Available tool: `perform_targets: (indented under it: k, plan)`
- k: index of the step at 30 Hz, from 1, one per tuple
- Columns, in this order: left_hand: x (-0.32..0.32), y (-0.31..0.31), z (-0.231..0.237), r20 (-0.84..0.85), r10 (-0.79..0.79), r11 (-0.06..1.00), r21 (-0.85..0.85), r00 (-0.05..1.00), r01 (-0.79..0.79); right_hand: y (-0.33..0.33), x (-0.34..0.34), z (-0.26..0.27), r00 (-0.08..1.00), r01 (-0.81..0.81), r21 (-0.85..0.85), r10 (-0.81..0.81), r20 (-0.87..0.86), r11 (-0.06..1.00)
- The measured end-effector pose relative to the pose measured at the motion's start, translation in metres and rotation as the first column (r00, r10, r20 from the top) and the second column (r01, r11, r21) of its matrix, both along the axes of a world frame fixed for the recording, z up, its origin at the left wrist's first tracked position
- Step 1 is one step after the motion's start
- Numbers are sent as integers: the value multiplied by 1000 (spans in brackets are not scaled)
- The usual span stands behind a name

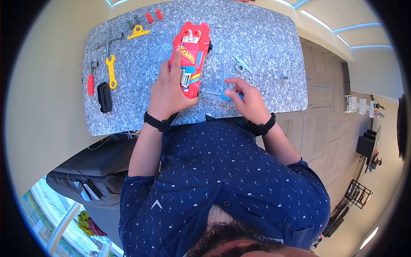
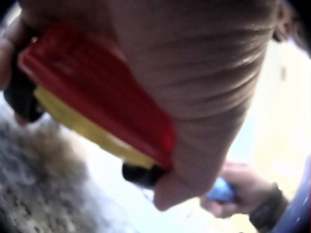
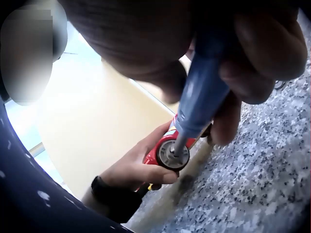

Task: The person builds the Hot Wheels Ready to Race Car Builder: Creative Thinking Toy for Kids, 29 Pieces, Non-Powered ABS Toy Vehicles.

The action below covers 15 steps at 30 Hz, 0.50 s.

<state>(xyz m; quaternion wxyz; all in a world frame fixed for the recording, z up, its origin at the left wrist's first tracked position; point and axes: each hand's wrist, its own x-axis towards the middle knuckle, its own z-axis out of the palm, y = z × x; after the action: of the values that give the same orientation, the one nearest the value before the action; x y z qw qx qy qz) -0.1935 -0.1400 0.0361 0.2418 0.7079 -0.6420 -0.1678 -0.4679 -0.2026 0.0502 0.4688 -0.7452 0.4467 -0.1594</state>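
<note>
A red toy car (image 1: 198, 58) with a Hot Wheels print lies on the speckled grey table, its nose pointing away from me. My left hand (image 1: 166, 95) grips its near left part, with the index finger stretched along the body. In the right wrist view, a toy screwdriver with a blue handle (image 3: 200, 94) is held in the fingers of my right hand (image 1: 253, 104). Its grey shaft (image 1: 212, 93) meets the middle of a wheel (image 3: 167, 156) at the car's near right corner. The left wrist view shows the car's red side (image 2: 97, 92) beneath my palm, above a yellow strip.
On the left of the table (image 1: 145, 77) lie a yellow wrench (image 1: 111, 73), a red-handled tool (image 1: 90, 84), a black part (image 1: 104, 97) and a grey T-shaped tool (image 1: 109, 42). Farther back are a yellow piece (image 1: 137, 32) and red pegs (image 1: 149, 17). A grey bracket (image 1: 243, 65) lies right.
</note>
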Motion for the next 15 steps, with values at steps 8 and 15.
perform_targets:
  k: [8,15]
  plan:
    - [1,0,1,-9,-7,1000,3,1000,7,0,-1,-12,999,0,91,-3,33,996]
    - [2,0,0,-14,-1,1000,27,1000,2,0,-6,-31,998,-1,122,-7,67,993]
